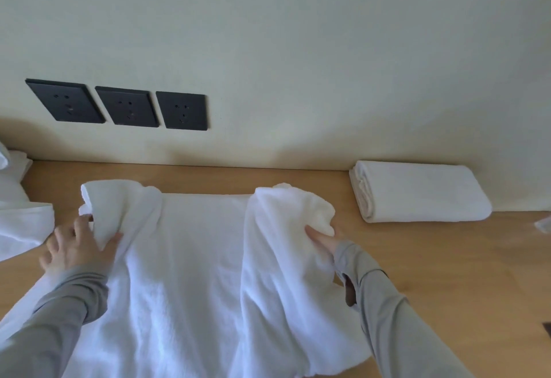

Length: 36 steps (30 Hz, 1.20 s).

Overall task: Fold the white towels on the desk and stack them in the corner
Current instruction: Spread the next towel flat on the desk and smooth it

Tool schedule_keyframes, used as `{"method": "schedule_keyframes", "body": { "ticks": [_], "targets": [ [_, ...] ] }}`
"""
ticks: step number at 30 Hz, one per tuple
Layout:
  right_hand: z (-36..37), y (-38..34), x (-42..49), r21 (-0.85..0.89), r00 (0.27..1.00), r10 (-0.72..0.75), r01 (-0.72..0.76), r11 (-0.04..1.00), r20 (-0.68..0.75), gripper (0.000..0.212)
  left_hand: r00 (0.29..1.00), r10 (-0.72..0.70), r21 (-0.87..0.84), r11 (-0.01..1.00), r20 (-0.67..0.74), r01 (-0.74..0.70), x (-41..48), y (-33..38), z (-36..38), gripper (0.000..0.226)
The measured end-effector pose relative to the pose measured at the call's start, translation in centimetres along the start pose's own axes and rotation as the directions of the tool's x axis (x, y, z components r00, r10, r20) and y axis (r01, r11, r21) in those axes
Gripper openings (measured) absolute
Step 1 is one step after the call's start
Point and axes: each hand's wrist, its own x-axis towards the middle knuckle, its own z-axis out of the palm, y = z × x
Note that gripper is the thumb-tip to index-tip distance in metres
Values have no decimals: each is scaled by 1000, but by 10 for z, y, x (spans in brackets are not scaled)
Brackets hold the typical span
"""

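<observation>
A large white towel lies spread over the wooden desk in front of me. My left hand grips its far left corner, which is lifted and folded inward. My right hand grips the bunched far right corner, fingers mostly hidden in the cloth. Both corners stand raised above the flat middle of the towel. One folded white towel rests against the wall at the back right.
Unfolded white towels are heaped at the left edge of the desk. Three black wall sockets sit above the desk on the pale wall. Bare wood shows right of the spread towel.
</observation>
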Motion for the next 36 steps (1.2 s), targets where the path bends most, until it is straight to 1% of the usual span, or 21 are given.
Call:
{"method": "schedule_keyframes", "body": {
  "ticks": [2,3,5,7,8,9,10,11,12,13,14,15,16,17,19,22,24,27,31,34,36],
  "targets": [
    [-2,4,-1,-36,999,50,-50,998,12,94,976,125,58,992,-177,-116,-13,10,-2,64],
    [-4,5,-1,-47,997,70,-69,997,37,94,961,200,70,979,-190,-190,-21,20,-1,66],
    [-8,5,-2,-94,988,118,-110,990,94,92,940,328,28,945,-92,-327,-38,45,11,65],
    [-8,5,-5,-151,984,138,-121,981,111,89,891,438,-144,896,120,-421,-56,79,28,57],
    [-8,3,-7,-163,989,113,-96,982,93,88,840,490,-257,864,232,-433,-65,96,37,55],
    [-9,0,-10,-167,997,58,-49,985,49,87,782,529,-342,839,328,-424,-74,113,46,56],
    [-13,-2,-14,-156,999,-24,19,988,-29,86,729,555,-365,826,400,-429,-82,127,56,60],
    [-20,-6,-18,-132,984,-112,94,987,-137,86,682,564,-327,826,466,-460,-90,139,67,64],
    [-27,-9,-25,-114,941,-206,181,977,-270,84,648,556,-262,826,521,-499,-98,147,78,68],
    [-35,-12,-32,-158,864,-299,256,954,-406,82,631,537,-191,825,561,-532,-105,153,88,71],
    [-41,-14,-38,-274,775,-388,284,919,-499,82,631,502,-122,830,592,-545,-110,155,97,73],
    [-47,-13,-41,-412,713,-452,247,877,-535,86,643,455,-59,841,616,-538,-113,153,103,74],
    [-51,-10,-42,-519,693,-480,177,837,-538,94,657,405,-6,854,635,-521,-115,149,108,76],
    [-53,-3,-41,-572,709,-470,115,812,-526,103,672,369,44,858,642,-512,-114,142,113,78],
    [-60,13,-36,-549,766,-410,88,831,-496,110,692,361,113,835,626,-538,-111,129,118,79],
    [-78,54,-31,-494,800,-356,87,865,-483,84,713,377,128,829,591,-544,-110,124,123,79],
    [-88,90,-31,-495,847,-263,0,869,-462,67,732,367,162,825,574,-541,-113,128,126,78],
    [-92,137,-33,-474,895,-95,-138,869,-435,66,748,379,204,806,545,-556,-115,131,128,77],
    [-89,163,-39,-491,840,-81,-232,840,-537,72,725,485,152,771,490,-618,-132,137,123,82],
    [-88,171,-41,-487,784,-144,-221,845,-604,67,613,602,60,687,512,-724,-168,152,130,87],
    [-88,177,-42,-542,748,-235,-193,818,-621,59,591,623,21,679,513,-734,-185,158,139,87]
  ]
}}
